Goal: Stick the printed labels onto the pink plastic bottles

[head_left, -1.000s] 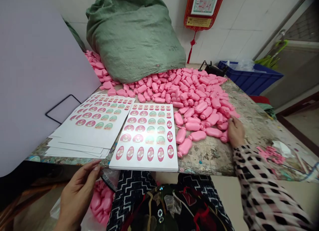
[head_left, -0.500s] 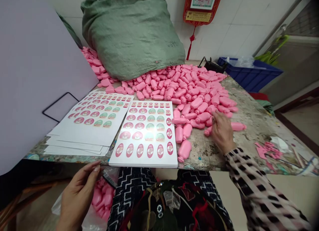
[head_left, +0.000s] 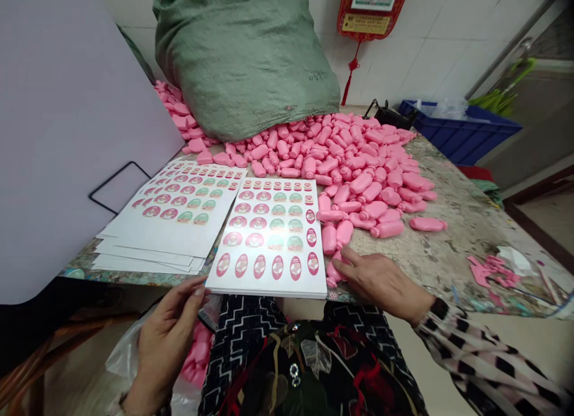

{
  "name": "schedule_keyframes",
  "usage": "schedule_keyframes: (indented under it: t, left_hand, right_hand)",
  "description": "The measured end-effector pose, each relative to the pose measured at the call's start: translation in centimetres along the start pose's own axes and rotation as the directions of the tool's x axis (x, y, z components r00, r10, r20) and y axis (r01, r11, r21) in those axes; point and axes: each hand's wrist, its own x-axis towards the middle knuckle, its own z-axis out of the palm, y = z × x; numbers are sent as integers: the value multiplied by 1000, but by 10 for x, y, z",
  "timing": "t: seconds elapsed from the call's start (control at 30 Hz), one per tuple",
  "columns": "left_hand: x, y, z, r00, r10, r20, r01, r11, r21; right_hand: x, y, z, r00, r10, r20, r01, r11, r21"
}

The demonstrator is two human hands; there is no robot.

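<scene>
Head camera: the pink bottle (head_left: 335, 274) at the right hand (head_left: 385, 284) is lying on the table (head_left: 399, 257) close to the near edge, just right of the front sticker stack (head_left: 268, 277), with its neck pointing back toward the wearer and a bit left, so the long axis runs on a slant away to the right. Fingers are right up against its far end and cover part of it, so I honestly can't tell if they've closed on it. Left hand (head_left: 165, 332) is at the stack's near left corner, thumb and a fingertip close together; can't tell whether they're pinching anything. Counting stuff: two sticker stacks, the left one (head_left: 147, 239) fanned out with its sheets overlapping. Front top sheet has sixteen dome stickers, eight pink and eight green, plus six ovals along the bottom row. One loose bottle (head_left: 429, 225) sits apart on the right, lying sideways; the main pile (head_left: 361, 183) is way too jumbled to count. One green sack (head_left: 251, 63) hides the back of it, and both the sack and the one red wall calendar (head_left: 365, 24) get cut off up top. The plastic bag (head_left: 123, 350) below the table is partly blocked by the left hand, with more pink bottles (head_left: 197, 353) showing, number unclear.
</scene>
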Motion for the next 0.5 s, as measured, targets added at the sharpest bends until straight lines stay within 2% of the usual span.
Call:
schedule_keyframes:
  t: [0.1, 0.17, 0.23, 0.27, 0.33, 0.4, 0.47, 0.5]
  left_hand:
    - [-8, 8, 7, 998, 18, 54, -16, 999, -35]
    - [-13, 13, 14, 995, 31, 99, -25, 997, -66]
    - [-17, 20, 24, 985, 27, 169, -10, 995, -102]
    - [-19, 25, 30, 974, 17, 225, 12, 992, -128]
    - [-25, 37, 45, 925, -1, 380, 93, 970, -224]
    - [-30, 51, 62, 830, 12, 558, 239, 896, -375]
    - [-34, 62, 77, 721, 39, 692, 424, 765, -485]
    - [-35, 66, 84, 674, 43, 737, 508, 698, -505]
  right_hand:
    - [-3, 7, 3, 1000, -18, -3, 18, 999, 35]
    - [-6, 10, 4, 1000, 11, -22, -9, 993, 116]
    - [-7, 9, 2, 992, 105, -72, -81, 958, 276]
    - [-6, 4, 0, 978, 181, -102, -128, 911, 392]
    - [1, -13, -6, 923, 365, -118, -197, 715, 670]
    - [12, -38, -14, 867, 498, -23, -201, 392, 898]
    - [23, -63, -21, 888, 457, 57, -126, 122, 985]
    - [29, -71, -23, 910, 408, 75, -104, 48, 993]
